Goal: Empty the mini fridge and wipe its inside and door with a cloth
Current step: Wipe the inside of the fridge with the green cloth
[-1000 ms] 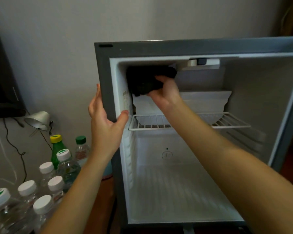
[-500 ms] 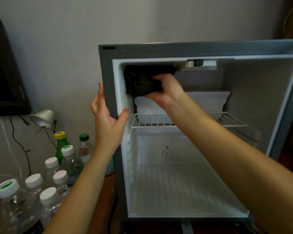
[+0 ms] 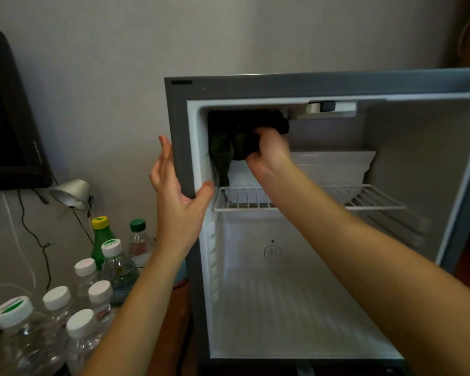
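Mini fridge (image 3: 178, 131) standing open, nothing inside but wire shelf (image 3: 375, 200) and white tray (image 3: 334, 164). Water bottles (image 3: 57, 298) bunched left of fridge. Left hand (image 3: 174, 194) on fridge's left edge, fingers straight along outer side, thumb on front rim. Right hand (image 3: 269, 151) in fridge's top-left corner, fingers curled round dark cloth (image 3: 236, 128), cloth against inner left wall.

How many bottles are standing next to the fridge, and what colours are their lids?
Yellow lid: 1
Green lid: 1
White lids with green print: 2
Plain white lids: 4
Total: 8 bottles
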Action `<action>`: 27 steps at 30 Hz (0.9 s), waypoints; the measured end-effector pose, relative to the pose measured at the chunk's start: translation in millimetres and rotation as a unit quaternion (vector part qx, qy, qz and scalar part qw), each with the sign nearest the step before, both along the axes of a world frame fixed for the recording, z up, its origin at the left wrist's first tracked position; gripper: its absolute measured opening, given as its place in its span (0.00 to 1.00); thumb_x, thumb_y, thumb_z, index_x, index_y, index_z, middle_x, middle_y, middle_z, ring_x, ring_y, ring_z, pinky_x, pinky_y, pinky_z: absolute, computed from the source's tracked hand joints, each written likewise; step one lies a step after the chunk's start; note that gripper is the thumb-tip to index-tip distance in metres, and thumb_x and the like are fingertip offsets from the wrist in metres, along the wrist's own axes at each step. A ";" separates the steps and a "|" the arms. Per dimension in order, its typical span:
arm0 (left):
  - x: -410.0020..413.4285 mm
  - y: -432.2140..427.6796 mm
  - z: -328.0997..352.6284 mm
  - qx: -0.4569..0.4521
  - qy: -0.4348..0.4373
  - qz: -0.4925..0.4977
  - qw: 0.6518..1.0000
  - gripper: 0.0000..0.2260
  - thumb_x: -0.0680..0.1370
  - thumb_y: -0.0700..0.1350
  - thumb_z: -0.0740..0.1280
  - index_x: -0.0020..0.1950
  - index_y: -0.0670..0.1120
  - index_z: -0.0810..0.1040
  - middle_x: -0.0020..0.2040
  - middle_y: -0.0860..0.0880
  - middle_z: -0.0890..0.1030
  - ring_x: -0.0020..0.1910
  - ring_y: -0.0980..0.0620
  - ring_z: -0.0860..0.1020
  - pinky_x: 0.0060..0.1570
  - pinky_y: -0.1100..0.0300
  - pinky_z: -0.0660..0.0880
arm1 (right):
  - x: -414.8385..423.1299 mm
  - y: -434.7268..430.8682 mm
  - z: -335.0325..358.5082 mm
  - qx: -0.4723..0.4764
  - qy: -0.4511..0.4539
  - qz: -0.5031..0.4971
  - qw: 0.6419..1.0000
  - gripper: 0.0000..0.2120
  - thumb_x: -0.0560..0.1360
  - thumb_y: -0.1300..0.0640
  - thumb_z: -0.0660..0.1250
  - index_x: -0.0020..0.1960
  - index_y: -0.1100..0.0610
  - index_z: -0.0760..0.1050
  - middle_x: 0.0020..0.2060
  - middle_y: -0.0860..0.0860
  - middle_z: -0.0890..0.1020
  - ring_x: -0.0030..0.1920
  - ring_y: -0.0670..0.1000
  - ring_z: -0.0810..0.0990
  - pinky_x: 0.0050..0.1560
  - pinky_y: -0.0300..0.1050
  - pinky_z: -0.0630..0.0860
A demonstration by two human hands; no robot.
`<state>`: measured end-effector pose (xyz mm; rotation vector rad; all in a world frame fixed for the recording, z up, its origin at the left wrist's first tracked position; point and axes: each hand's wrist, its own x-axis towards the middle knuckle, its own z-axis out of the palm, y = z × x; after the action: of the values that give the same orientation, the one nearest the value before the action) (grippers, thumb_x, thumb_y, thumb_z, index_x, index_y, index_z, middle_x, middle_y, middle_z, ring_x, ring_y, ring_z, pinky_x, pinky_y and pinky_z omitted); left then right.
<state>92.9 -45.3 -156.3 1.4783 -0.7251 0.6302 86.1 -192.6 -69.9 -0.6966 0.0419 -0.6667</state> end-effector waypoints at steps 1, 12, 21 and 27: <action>0.7 -0.1 -0.4 0.000 0.001 -0.002 1.000 0.40 0.71 0.45 0.69 0.78 0.47 0.52 0.72 0.45 0.60 0.72 0.50 0.63 0.72 0.52 0.63 | 9.9 -0.7 4.4 0.000 0.015 -0.002 1.000 0.21 0.77 0.71 0.57 0.69 0.63 0.66 0.59 0.61 0.77 0.54 0.59 0.79 0.55 0.50 0.76; 0.3 -1.0 -0.3 -0.016 -0.008 -0.011 1.000 0.40 0.72 0.41 0.69 0.79 0.49 0.50 0.72 0.46 0.58 0.73 0.49 0.62 0.72 0.56 0.63 | -8.1 -0.1 19.6 -0.033 0.036 0.145 0.988 0.21 0.79 0.56 0.57 0.70 0.59 0.67 0.66 0.63 0.73 0.65 0.63 0.73 0.65 0.64 0.67; -1.1 0.2 0.4 -0.007 -0.041 -0.011 0.999 0.40 0.74 0.38 0.71 0.79 0.46 0.49 0.75 0.44 0.53 0.77 0.48 0.52 0.68 0.72 0.57 | -107.2 29.5 10.4 -0.056 0.001 0.165 0.985 0.13 0.77 0.67 0.52 0.53 0.66 0.74 0.54 0.63 0.79 0.51 0.61 0.79 0.48 0.59 0.74; -4.9 1.1 3.1 -0.001 -0.033 0.008 0.999 0.40 0.75 0.38 0.69 0.79 0.46 0.48 0.75 0.44 0.52 0.75 0.49 0.54 0.57 0.86 0.54 | -146.2 28.1 -35.4 -0.129 -0.126 0.174 0.968 0.15 0.71 0.62 0.60 0.56 0.62 0.75 0.48 0.57 0.83 0.46 0.53 0.84 0.49 0.47 0.81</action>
<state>87.9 -44.2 -153.2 1.4685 -0.7651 0.6947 -60.1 -164.5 -105.2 -0.8402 -0.4006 -0.4207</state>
